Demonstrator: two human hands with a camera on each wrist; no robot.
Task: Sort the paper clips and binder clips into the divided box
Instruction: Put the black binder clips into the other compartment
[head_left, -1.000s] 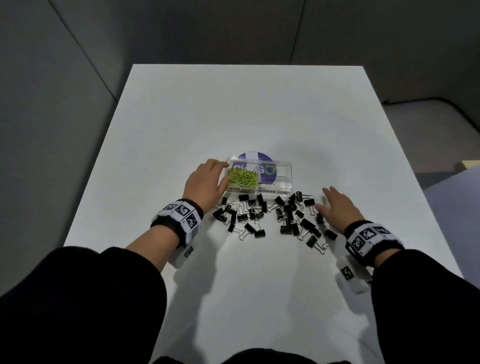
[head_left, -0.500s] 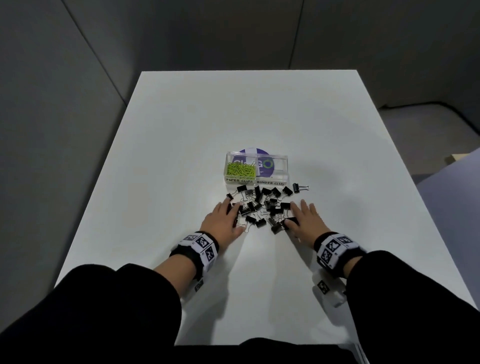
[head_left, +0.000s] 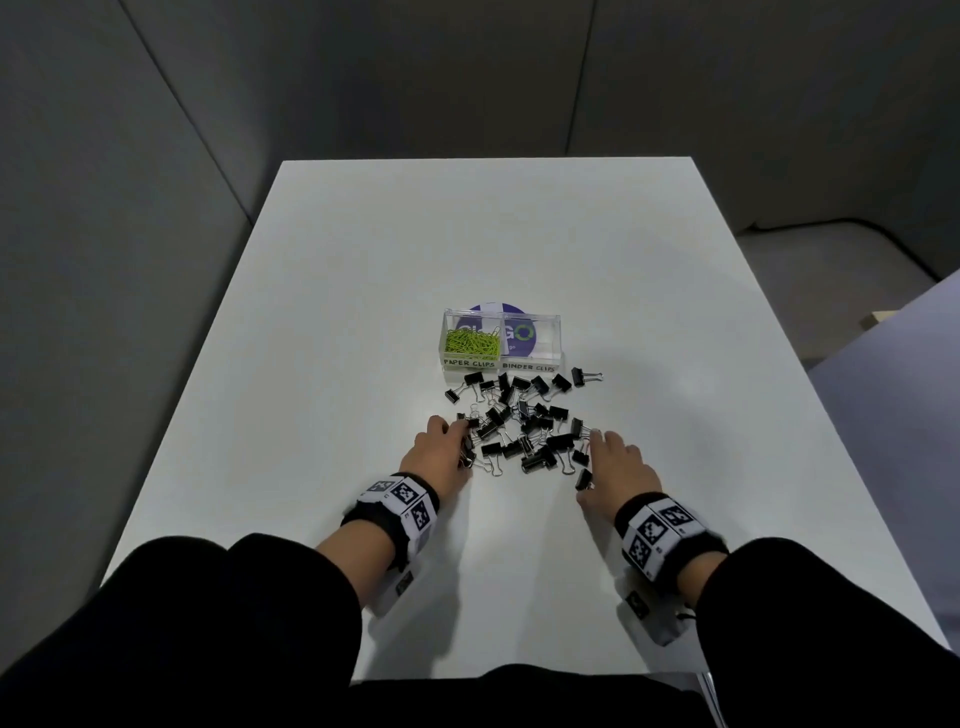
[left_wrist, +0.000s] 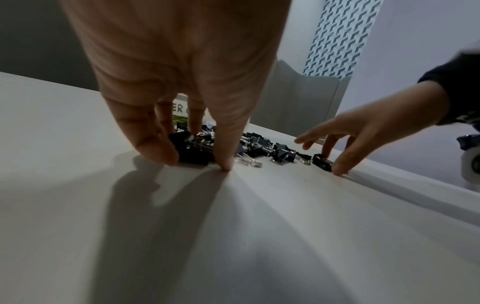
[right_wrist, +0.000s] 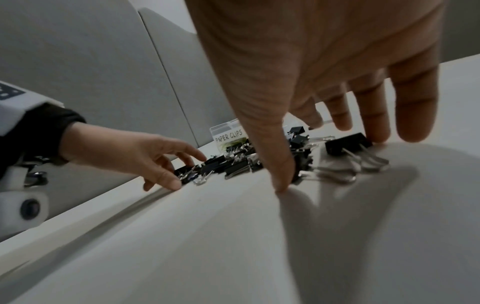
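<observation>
Two hands at a heap of binder clips (head_left: 519, 421) on the tabletop (head_left: 337, 338).
The left hand (head_left: 435, 454) has a clip between thumb and finger; I cannot tell if that grip squeezes. The right hand (head_left: 618, 467) has fingers spread apart, touching clips. Green paper clips (head_left: 472, 344) lie in the left part of the divided box (head_left: 540, 358). From the wrists, fingers hide most of the box.

Grey walls (head_left: 156, 156), white table (head_left: 363, 312)

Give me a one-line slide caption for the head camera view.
Left hand and right hand flank loose black binder clips on a white table; green paper clips sit in the divided box.
</observation>
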